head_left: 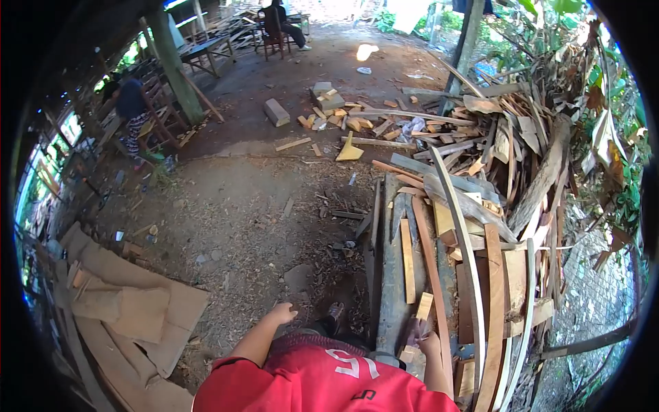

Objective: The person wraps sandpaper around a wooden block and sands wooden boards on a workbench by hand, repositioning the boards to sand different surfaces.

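My left hand (282, 314) hangs over the dirt floor beside my red shirt, its fingers curled together; whether anything is in them is too small to tell. On the right, my right hand (430, 342) is at the near end of the workbench (388, 309), fingers bent beside a small wood block (425, 305). A dark, blurred item lies by these fingers, and I cannot make out what they hold. Farther up the bench lie a narrow light strip (408, 261) and a long reddish strip (431, 268).
Long curved boards (461, 240) and a large scrap wood pile (508, 137) stand at the right. Cardboard sheets (144, 309) lie at the lower left. Concrete blocks (276, 112) and offcuts are ahead. One person (130, 103) stands at the left; another (295, 31) sits far back.
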Demonstrator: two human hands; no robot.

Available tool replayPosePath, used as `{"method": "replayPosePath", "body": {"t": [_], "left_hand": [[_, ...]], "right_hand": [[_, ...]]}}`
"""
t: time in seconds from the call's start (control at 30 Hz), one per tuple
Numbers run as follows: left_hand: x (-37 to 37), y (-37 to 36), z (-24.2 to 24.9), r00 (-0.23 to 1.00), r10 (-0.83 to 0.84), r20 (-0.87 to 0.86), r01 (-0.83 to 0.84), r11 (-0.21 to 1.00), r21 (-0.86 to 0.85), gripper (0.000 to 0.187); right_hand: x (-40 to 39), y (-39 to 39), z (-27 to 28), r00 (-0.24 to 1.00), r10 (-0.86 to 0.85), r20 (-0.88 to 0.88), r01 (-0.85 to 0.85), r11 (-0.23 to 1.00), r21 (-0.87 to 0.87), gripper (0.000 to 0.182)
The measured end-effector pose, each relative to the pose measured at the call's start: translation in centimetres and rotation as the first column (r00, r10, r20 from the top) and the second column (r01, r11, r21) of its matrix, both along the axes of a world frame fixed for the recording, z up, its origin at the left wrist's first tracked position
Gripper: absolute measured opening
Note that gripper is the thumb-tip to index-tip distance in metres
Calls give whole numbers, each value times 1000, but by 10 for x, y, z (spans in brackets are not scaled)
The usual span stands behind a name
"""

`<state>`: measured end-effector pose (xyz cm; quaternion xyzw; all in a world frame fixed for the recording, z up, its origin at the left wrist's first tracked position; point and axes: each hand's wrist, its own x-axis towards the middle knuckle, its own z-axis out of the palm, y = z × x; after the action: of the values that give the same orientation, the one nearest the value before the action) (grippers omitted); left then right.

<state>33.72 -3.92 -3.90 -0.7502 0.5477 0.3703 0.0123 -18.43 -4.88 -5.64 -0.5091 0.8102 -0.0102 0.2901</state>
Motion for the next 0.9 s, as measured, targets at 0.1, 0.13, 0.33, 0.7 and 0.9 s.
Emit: {"method": "replayPosePath", "body": {"t": [0.1,0.13,0.33,0.7,0.9], "left_hand": [[27,39,16,998,63,-9,-62,994,85,48],[41,56,10,996,94,-11,-93,992,89,48],[100,139,13,916,399,36,-400,908,121,41],[184,96,206,-199,296,-934,-830,456,321,77],[208,62,436,-402,-362,-841,-790,601,119,81]], "right_hand": [[25,-6,45,994,31,-101,-25,997,67,41],[29,-8,52,985,41,-168,-25,995,97,41],[51,-40,77,951,172,-258,-146,982,120,63],[213,-116,143,938,341,-52,-332,852,-405,57],[315,-126,132,835,550,12,-490,753,-439,50]]}}
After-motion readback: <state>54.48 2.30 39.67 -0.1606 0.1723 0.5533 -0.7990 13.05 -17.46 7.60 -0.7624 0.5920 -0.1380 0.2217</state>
